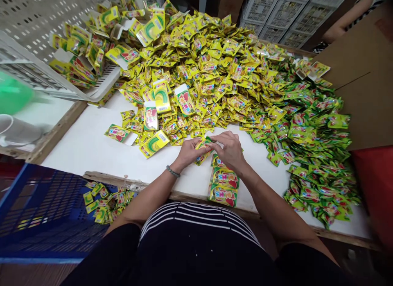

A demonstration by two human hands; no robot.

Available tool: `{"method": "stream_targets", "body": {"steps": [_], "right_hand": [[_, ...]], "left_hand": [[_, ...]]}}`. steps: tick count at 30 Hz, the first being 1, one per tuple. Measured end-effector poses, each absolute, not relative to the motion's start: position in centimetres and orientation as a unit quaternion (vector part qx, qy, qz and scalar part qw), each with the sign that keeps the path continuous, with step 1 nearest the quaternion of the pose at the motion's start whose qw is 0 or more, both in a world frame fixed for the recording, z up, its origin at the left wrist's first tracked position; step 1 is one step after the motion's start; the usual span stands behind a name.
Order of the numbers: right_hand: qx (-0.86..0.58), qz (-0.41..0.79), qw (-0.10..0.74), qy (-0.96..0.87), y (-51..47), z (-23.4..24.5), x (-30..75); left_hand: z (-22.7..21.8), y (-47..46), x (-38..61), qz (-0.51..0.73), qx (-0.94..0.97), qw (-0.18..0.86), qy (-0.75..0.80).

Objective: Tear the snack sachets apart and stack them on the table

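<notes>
Both hands meet over the front of a white table (89, 146). My left hand (188, 153), with a bead bracelet at the wrist, and my right hand (229, 148) both pinch a small stack of yellow-green candy sachets (203, 145). Just below my right hand, a row of filled yellow candy boxes (223, 185) lies near the table's front edge. A huge pile of loose sachets (221, 73) covers the table beyond my hands.
A white perforated crate (33, 40) at the back left holds flat and open yellow boxes (89, 52). A blue crate (43, 208) at the lower left holds several sachets. More white crates (288, 15) stand at the back. Another person's arm (346, 19) shows top right.
</notes>
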State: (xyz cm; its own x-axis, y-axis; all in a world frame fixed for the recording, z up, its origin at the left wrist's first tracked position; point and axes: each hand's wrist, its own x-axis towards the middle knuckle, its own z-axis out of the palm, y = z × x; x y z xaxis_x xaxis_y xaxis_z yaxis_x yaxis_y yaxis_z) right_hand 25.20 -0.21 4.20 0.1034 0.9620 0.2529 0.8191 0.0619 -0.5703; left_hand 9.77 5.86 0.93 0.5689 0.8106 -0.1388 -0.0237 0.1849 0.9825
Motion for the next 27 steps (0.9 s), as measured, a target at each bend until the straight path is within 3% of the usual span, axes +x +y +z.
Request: {"method": "stream_targets", "body": {"steps": [8,14,20,24,27], "right_hand": [[-0.694,0.17,0.304,-0.63,-0.2,3.8,24.9],[-0.688,0.131,0.445,-0.558,-0.3,4.1,25.8],[-0.593,0.372,0.494,-0.516,-0.2,2.3,25.4],[-0.594,0.379,0.532,-0.469,-0.3,2.3,24.2],[-0.624,0.361,0.507,-0.473,-0.3,2.6,24.0]], "left_hand": [[0.9,5.5,10.0,0.295,0.512,0.725,0.355],[1.5,5.6,10.3,0.371,0.453,0.738,0.337],[1.9,5.6,10.2,0.396,0.476,0.708,0.338],[1.8,5.8,10.2,0.403,0.44,0.733,0.327],[1.6,6.0,10.1,0.401,0.426,0.746,0.318]]}}
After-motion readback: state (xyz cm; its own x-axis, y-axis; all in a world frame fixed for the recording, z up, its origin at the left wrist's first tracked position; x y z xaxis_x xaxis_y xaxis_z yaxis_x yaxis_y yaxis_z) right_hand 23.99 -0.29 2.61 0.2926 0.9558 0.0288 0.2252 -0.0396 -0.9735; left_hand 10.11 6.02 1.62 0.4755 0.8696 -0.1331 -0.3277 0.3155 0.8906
